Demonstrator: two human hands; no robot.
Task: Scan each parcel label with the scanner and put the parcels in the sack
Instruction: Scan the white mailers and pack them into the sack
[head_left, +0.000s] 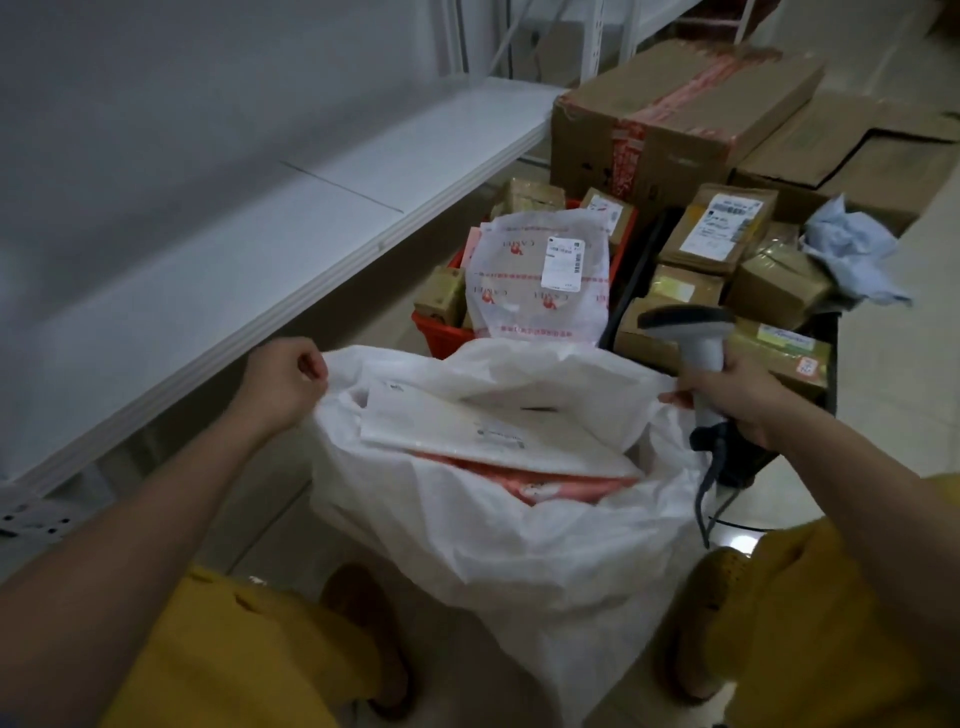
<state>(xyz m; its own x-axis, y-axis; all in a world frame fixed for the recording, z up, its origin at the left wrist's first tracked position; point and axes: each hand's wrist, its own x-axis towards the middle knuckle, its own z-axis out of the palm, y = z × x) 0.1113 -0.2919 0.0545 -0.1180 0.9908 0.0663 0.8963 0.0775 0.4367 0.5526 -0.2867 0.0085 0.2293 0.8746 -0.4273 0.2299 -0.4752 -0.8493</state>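
the left hand (284, 382) is gripping the left rim of the white sack (498, 530) in a closed fist, while the right hand (737, 397) is curling around the scanner (698, 343) handle and pinching the sack's right rim. a white flat parcel (467, 426) is lying inside the sack's open mouth, and a labelled white bag parcel (540, 280) is resting on the red crate (441, 332) just beyond.

Dim, flat indoor light with a cool grey cast; no clear source shows. Soft shadow lies under the shelf (291, 218). The sack (519, 530) is the brightest area, without glare. Detail is soft and smeared throughout, label print unreadable. Wide-angle bending curves the edges
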